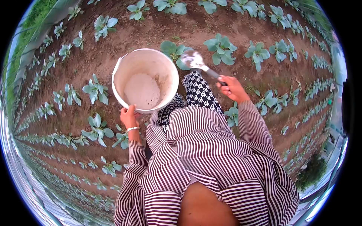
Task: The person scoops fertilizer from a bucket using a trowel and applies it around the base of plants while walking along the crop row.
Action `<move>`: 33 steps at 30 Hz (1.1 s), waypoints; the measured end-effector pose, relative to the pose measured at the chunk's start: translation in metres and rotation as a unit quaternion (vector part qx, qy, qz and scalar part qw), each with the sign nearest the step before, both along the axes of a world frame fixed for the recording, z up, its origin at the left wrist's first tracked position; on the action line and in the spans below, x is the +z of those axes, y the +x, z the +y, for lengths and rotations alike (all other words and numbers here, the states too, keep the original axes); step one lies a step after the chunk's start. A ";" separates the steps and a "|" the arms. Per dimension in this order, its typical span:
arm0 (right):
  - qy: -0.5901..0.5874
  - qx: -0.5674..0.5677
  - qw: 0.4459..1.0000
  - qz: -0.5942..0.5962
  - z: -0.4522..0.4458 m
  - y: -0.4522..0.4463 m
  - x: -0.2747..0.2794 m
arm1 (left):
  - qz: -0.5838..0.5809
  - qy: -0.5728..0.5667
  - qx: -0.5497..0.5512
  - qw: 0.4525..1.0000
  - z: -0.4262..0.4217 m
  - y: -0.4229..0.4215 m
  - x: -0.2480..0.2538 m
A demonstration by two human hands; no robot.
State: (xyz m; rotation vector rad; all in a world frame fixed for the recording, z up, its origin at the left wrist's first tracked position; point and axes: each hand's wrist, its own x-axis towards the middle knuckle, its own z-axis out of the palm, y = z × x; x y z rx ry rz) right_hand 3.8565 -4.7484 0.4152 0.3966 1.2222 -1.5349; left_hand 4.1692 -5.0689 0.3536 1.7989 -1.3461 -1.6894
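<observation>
A white bucket (171, 84) tilts toward the camera, with a pale layer of material at its bottom. My left hand (130, 117) is closed on the bucket's near rim, and a white band circles that wrist. To the right, my right hand (232, 89) grips the dark handle of a spoon-like scoop (193, 60). The scoop's head, blurred and whitish, is beside a leafy green plant (170, 50) just beyond the bucket's right side. Nothing else shows in either hand.
Rows of leafy plants (220, 48) grow in brown soil (132, 37) on all sides. More plants (97, 130) stand close to the left arm, and others (268, 100) near the right forearm. Greenhouse-like framing curves along the outer edges.
</observation>
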 end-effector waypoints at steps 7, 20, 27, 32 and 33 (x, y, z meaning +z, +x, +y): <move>0.083 0.221 0.971 0.022 -0.144 0.027 -0.067 | -0.167 -0.156 -0.140 0.963 0.017 -0.047 0.041; 0.068 0.137 0.985 -0.080 -0.186 0.038 -0.194 | -0.135 -0.207 -0.263 0.933 0.022 -0.070 0.084; 0.085 0.135 0.985 -0.072 -0.238 0.072 -0.166 | -0.113 -0.180 -0.285 0.935 -0.077 -0.032 0.053; 0.065 0.107 0.991 -0.052 -0.275 0.127 -0.109 | -0.127 -0.231 -0.323 0.909 -0.144 0.018 0.037; 0.047 0.091 0.993 -0.056 -0.284 0.137 -0.104 | -0.127 -0.237 -0.331 0.904 -0.158 0.023 0.035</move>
